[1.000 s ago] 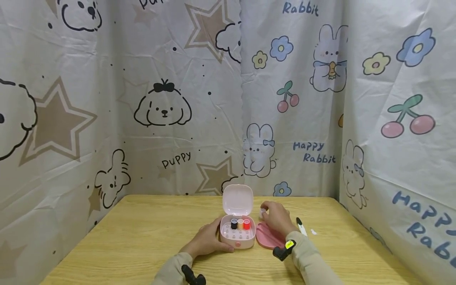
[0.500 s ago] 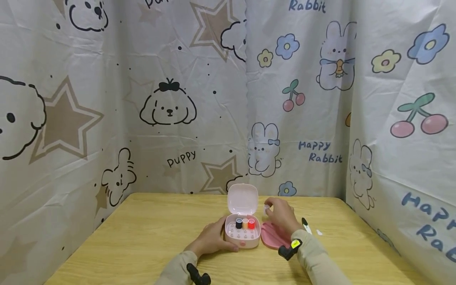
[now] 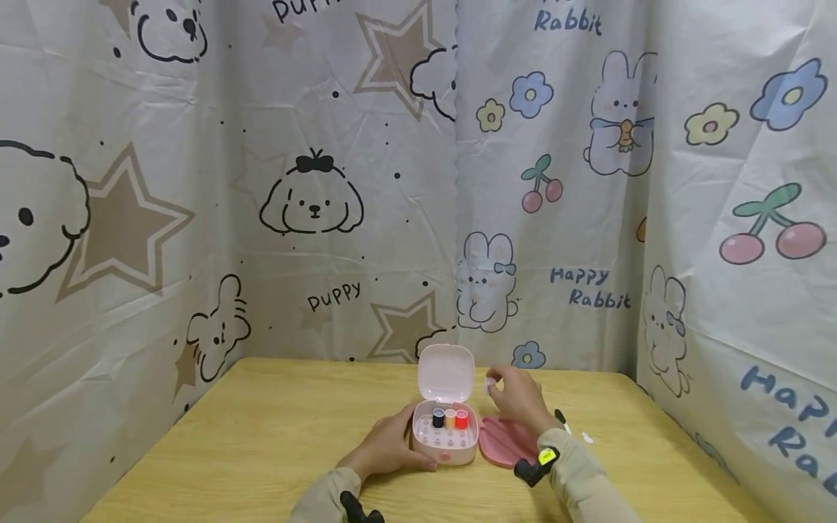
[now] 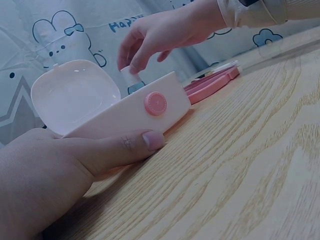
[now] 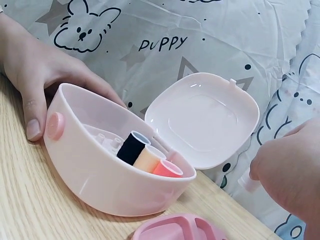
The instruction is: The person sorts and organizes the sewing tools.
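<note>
My left hand [image 3: 386, 444] holds the side of a small pale pink box [image 5: 115, 185], thumb along its front by the round pink button [image 4: 155, 103]. The box's lid [image 5: 205, 120] stands open at the back. Inside, black [image 5: 132, 150], pale orange [image 5: 149, 159] and red [image 5: 168, 169] thread spools stand in a row on a pegged base. Right of the box, my right hand [image 3: 519, 399] pinches a small white spool [image 5: 249, 181] between thumb and fingers, raised above the table.
A darker pink divided tray [image 3: 502, 443] lies right of the box, under my right forearm. Beyond it are a thin black-and-white tool [image 3: 561, 420] and a white scrap [image 3: 587, 438] on the wooden table [image 3: 275, 428]. A printed curtain [image 3: 405, 218] closes off the back and sides.
The head view has shifted a little. My right hand, still pinching the white spool, has risen slightly relative to the box. My left hand keeps its hold on the box.
</note>
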`<state>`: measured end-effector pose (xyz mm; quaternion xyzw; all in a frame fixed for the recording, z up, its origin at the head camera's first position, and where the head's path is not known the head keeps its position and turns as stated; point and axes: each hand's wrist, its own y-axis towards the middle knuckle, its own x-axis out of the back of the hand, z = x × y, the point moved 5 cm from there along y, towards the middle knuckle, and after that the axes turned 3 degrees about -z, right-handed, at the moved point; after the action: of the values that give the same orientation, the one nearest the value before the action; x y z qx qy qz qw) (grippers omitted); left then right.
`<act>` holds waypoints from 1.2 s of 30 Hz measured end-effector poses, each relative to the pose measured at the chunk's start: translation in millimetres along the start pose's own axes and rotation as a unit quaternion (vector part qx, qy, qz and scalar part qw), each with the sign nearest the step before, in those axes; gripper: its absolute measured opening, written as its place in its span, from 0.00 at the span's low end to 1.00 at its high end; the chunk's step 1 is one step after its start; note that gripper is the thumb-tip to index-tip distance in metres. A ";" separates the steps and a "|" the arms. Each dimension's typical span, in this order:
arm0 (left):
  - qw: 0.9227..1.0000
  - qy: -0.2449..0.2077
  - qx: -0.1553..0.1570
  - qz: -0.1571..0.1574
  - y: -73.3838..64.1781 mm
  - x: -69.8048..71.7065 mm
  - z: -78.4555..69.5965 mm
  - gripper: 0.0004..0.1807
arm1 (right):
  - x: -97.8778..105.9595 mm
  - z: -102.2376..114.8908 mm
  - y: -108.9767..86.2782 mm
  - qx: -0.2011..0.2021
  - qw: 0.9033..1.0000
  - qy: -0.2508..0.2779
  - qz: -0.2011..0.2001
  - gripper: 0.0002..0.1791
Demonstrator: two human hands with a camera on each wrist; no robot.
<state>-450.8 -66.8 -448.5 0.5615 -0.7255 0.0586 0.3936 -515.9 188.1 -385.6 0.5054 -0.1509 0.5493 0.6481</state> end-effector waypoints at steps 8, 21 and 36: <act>1.000 0.002 0.003 0.000 0.2 1.0 -0.1 0.63 | 7.0 7.7 -1.1 0.021 1.000 0.002 -0.016 0.12; 1.000 0.000 0.000 -0.004 1.1 7.8 2.7 0.63 | 16.7 32.0 7.6 0.061 0.998 -0.013 -0.032 0.09; 1.000 0.006 -0.004 0.000 3.6 -2.9 6.5 0.64 | 18.1 30.1 3.7 0.061 0.998 -0.015 -0.022 0.08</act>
<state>-457.0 -66.7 -453.5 0.5592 -0.7238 0.0588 0.3999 -501.9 173.1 -356.8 0.5550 -0.1156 0.5358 0.6257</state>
